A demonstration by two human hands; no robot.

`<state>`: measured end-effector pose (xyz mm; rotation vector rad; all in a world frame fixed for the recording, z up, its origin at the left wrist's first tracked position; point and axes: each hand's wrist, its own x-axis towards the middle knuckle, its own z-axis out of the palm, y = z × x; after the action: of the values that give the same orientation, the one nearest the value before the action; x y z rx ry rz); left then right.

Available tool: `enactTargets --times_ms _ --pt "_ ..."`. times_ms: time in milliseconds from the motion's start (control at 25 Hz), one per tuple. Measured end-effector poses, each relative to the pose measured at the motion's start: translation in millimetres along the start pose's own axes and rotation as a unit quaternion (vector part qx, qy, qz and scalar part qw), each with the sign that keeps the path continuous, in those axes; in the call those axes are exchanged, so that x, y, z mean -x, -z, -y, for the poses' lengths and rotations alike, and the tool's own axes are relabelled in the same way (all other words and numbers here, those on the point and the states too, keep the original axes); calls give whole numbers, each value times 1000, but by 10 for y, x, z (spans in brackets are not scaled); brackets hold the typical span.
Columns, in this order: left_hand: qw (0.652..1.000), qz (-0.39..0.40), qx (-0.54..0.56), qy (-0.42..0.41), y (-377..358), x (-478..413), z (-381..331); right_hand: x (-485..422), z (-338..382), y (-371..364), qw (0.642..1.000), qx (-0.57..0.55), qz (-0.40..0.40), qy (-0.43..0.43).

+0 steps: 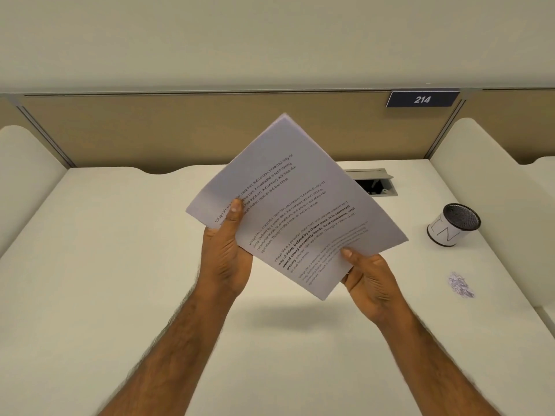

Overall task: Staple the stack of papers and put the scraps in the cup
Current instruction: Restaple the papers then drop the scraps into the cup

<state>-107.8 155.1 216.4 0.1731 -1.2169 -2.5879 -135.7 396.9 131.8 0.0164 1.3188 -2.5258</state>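
Note:
A stack of printed white papers [295, 202] is held up above the desk, turned diagonally. My left hand [225, 256] grips its left edge with the thumb on the top sheet. Near the lower corner of the stack my right hand [368, 277] pinches the bottom edge, thumb on top. To the right, a white cup [450, 226] with a dark mesh inside stands on the desk. A small pile of paper scraps [461, 285] lies in front of the cup. No stapler is in view.
The white desk [120, 265] has rounded white side dividers and a tan back panel with a "214" sign [422, 99]. An open cable hatch [375, 183] sits behind the papers.

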Motion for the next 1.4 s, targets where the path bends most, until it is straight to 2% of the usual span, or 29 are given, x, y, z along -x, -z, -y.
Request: enactTargets --times_ms 160,240,320,400,600,760,1000,1400 --pt "999 -14 -34 -18 208 -87 -78 -73 186 -34 998 48 -31 24" --pt "992 12 -122 -24 451 -169 -229 -70 320 38 994 89 -42 36" --pt "963 69 -260 1 655 -235 -344 -67 433 97 986 151 -41 58" --pt "934 118 -335 47 734 -238 -313 -75 485 116 969 231 -37 79" --pt "951 85 -287 75 921 -147 79 -104 367 175 957 269 -71 78" --pt "949 75 -285 109 1096 -35 368 -123 145 230 953 277 -103 62" --pt "945 44 -312 84 1237 49 614 -127 -94 336 950 288 -116 45" --pt "939 -8 -327 106 1444 165 1004 -119 -364 455 944 289 -160 0"
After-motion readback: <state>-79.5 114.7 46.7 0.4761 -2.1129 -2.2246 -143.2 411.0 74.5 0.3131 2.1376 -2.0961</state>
